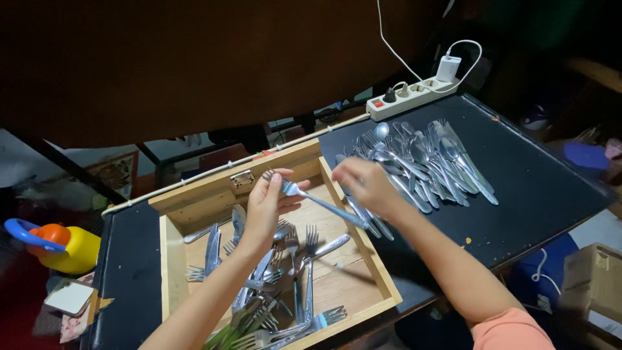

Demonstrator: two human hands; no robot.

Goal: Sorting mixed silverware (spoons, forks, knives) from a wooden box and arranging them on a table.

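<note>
My left hand [267, 209] holds a steel fork [317, 199] by its neck above a shallow wooden box [214, 188]. The fork's tines point up and left, and its handle runs down right toward my right hand. My right hand [364, 185] hovers over the box's right wall at the near edge of a pile of cutlery [421, 162] on the black table; its fingers are curled, and whether they grip anything is hidden. Inside the box lie several forks [272, 291] in a loose heap.
A white power strip [411, 97] with a charger and cable sits at the table's far edge. A yellow and orange toy with a blue handle [55, 246] lies at the left. A cardboard box [593, 282] stands at the lower right, off the table.
</note>
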